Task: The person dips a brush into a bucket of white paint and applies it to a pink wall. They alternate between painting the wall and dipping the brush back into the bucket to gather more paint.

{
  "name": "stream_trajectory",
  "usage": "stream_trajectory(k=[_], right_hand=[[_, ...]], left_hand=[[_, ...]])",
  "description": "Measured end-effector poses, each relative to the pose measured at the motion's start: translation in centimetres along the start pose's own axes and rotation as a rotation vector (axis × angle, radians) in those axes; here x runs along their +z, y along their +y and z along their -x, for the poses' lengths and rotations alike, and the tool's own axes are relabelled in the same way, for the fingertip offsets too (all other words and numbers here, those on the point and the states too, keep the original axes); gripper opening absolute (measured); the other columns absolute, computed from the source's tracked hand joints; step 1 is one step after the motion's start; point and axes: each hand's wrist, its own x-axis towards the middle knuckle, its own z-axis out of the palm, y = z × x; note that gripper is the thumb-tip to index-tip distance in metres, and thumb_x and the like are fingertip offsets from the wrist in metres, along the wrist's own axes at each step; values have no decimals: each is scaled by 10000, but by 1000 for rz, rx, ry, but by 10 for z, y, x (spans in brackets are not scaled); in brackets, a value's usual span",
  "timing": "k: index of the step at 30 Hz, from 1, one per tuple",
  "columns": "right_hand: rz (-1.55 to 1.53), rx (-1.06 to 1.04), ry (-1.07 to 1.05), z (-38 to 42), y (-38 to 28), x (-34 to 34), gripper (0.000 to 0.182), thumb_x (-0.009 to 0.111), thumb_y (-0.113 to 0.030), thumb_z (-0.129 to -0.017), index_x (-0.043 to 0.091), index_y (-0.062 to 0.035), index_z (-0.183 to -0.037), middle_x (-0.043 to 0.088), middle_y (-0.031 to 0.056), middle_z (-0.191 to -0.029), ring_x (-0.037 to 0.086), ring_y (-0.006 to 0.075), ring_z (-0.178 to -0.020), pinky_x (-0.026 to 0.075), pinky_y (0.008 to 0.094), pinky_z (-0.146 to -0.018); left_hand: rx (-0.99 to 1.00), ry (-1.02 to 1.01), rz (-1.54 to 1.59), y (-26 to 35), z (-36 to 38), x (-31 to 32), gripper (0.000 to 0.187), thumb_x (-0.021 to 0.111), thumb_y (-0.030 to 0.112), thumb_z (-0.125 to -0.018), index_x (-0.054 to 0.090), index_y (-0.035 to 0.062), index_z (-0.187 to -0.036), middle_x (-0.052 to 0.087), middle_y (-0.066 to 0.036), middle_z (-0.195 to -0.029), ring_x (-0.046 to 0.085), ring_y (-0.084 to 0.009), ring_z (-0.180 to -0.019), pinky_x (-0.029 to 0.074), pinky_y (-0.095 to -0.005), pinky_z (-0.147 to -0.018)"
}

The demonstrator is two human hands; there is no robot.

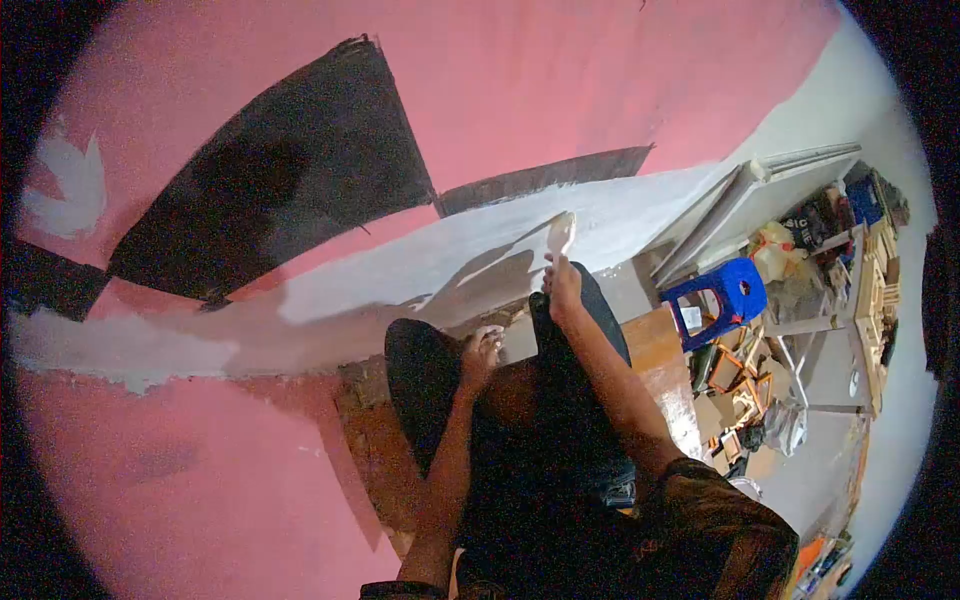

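Note:
My right hand is closed round the handle of a paintbrush, its pale bristle end pointing up toward the white band on the pink wall. Whether the bristles touch the wall cannot be made out. Near my left knee, my left hand has its fingers curled round something small and whitish, too small to name. Large black painted shapes lie on the wall above and left of my hands.
A blue plastic stool stands on the right, beside a brown wooden surface. Pale panels lean behind it. Frames, wood pieces and bags are piled further right. My bent knees are below my hands.

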Motion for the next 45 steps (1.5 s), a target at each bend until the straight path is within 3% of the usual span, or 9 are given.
stream_trajectory(k=[5, 10, 17, 20, 26, 31, 36, 41, 45], right_hand=[[789, -614, 101, -33, 96, 9, 337, 455, -254, -922, 594, 49, -872, 571, 138, -628, 574, 267, -562, 427, 407, -525], [1274, -598, -305, 41, 51, 21, 385, 433, -334, -924, 608, 8, -955, 618, 240, -847, 586, 427, -802, 457, 460, -687], [1073, -683, -500, 17, 78, 27, 307, 511, -295, -903, 612, -25, -1009, 635, 157, -865, 617, 291, -773, 475, 379, -686], [758, -370, -344, 5, 30, 19, 261, 518, -220, -866, 680, -36, -956, 658, 179, -864, 632, 294, -781, 483, 398, -696], [234, -111, -7, 17, -22, -9, 270, 523, -234, -891, 668, -13, -946, 493, -21, -632, 385, 61, -487, 299, 229, -442], [418, -458, 84, -43, 29, -43, 320, 469, -293, -906, 632, -23, -958, 437, -47, -609, 356, 33, -442, 254, 200, -370], [-11, -249, 181, -11, 8, -20, 364, 454, -382, -916, 573, -47, -988, 423, -42, -614, 351, 42, -437, 257, 191, -364], [-114, -111, 327, -14, -13, -11, 347, 443, -392, -918, 545, -72, -1004, 406, -33, -609, 363, 76, -453, 289, 225, -385], [96, -117, -45, -4, 51, 22, 242, 449, -305, -922, 550, -86, -916, 489, 2, -643, 434, 108, -491, 347, 247, -421]], left_hand=[[34, -36, -382, -10, 4, 11, 342, 624, 231, -820, 546, 14, -1073, 623, -215, -957, 614, -368, -855, 480, -409, -716], [46, -87, -374, 3, 6, 15, 400, 645, 222, -789, 529, -28, -1078, 614, -234, -929, 612, -376, -826, 472, -430, -685], [48, -57, -287, 1, 5, 6, 372, 647, 198, -784, 536, 8, -1084, 623, -224, -905, 608, -384, -843, 468, -421, -727], [17, -79, -262, -22, -1, 11, 315, 606, 100, -787, 541, 37, -1089, 629, -170, -949, 616, -296, -848, 483, -373, -765], [-2, -143, -270, -36, 1, 16, 261, 614, 82, -797, 559, 72, -1052, 638, -117, -926, 620, -210, -826, 497, -327, -739], [-4, -114, -245, -11, 4, 9, 255, 616, 95, -800, 561, 66, -1047, 630, -115, -963, 612, -217, -849, 479, -333, -772], [204, -21, -153, 0, -1, 10, 296, 630, 178, -817, 539, -5, -1031, 600, -216, -916, 594, -373, -874, 459, -427, -741], [114, -71, -145, 9, 0, 12, 291, 632, 170, -816, 546, 3, -1039, 596, -198, -871, 597, -353, -826, 459, -425, -707], [118, -85, -258, 1, 5, 17, 338, 592, 197, -846, 533, -21, -1097, 588, -216, -923, 585, -360, -875, 453, -424, -723]])
